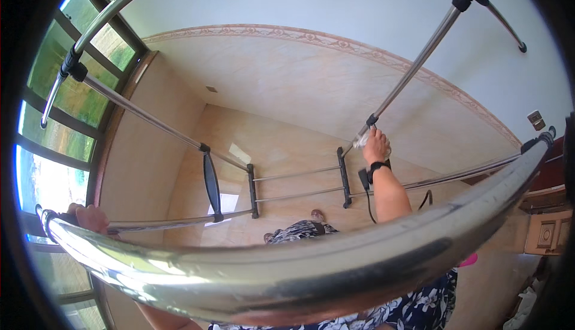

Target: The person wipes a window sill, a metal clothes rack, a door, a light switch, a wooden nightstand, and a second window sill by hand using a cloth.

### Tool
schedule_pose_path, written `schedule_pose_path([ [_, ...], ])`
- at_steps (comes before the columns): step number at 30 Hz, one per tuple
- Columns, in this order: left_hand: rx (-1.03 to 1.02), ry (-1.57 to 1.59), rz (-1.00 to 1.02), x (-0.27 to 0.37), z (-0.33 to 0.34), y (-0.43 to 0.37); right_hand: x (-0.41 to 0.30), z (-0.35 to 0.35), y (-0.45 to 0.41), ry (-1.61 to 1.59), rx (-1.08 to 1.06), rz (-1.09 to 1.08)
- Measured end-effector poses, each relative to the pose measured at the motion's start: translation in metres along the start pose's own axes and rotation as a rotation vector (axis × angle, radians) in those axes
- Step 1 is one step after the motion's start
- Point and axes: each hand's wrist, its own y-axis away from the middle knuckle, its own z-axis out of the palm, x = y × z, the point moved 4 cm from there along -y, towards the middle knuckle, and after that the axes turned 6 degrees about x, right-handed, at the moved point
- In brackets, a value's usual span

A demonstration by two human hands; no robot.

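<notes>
A metal garment rack with black plastic joints stands around me, its near top rail (287,280) sweeping across the foreground. At the left end of that rail, my left hand (92,218) grips the rack close to the black corner joint. My right hand (376,145) reaches down the far right post (415,62) and presses a white cloth (361,140) against it, just under a black collar (372,120). A dark band circles my right wrist. Low down, black foot bars (344,177) join two thin metal rods (298,194). The rail hides part of both arms.
Tiled wall with a patterned border (314,38) rises behind the rack. Windows (67,87) line the left side. A wall socket (536,120) and a wooden cabinet (546,233) are at the right. A dark cable (370,204) hangs beside my right forearm.
</notes>
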Motion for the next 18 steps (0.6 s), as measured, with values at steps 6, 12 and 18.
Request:
schedule_pose_path([
  [6, -0.021, 0.015, -0.098, 0.021, 0.033, 0.013, 0.033, 0.033, 0.026, 0.038, 0.051, -0.246],
  [12, -0.001, -0.028, -0.035, 0.022, 0.062, 0.026, 0.055, 0.011, 0.101, 0.061, -0.042, -0.142],
  [18, 0.033, -0.042, 0.005, 0.017, 0.024, 0.017, 0.055, 0.012, 0.148, 0.084, -0.265, -0.148],
])
